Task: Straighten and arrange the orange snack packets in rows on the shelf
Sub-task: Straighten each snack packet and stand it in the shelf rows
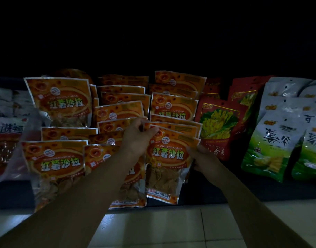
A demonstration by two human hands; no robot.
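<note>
Packets (117, 113), orange, lie on the dark shelf (261, 190) in three rough columns running from near to far, between red bags (216, 129) on the right and pale bags (5, 111) on the left.

The job looks partly done. The middle and right columns overlap like shingles, mostly face up and the same way round, though their edges do not line up. The left column is looser: its far packet (58, 102) sits tilted and apart from the two near ones, and the near ones hang over the shelf's front edge.

The work now is on the near-right packet (169, 158), which lies on top of the right column. The left grip (139, 135) pinches its top left corner, fingers closed on the foil. The right grip (203, 158) holds its right edge, thumb on the front.

By my judgement this packet needs squaring to its column, and the left column then needs straightening and pushing back.
</note>
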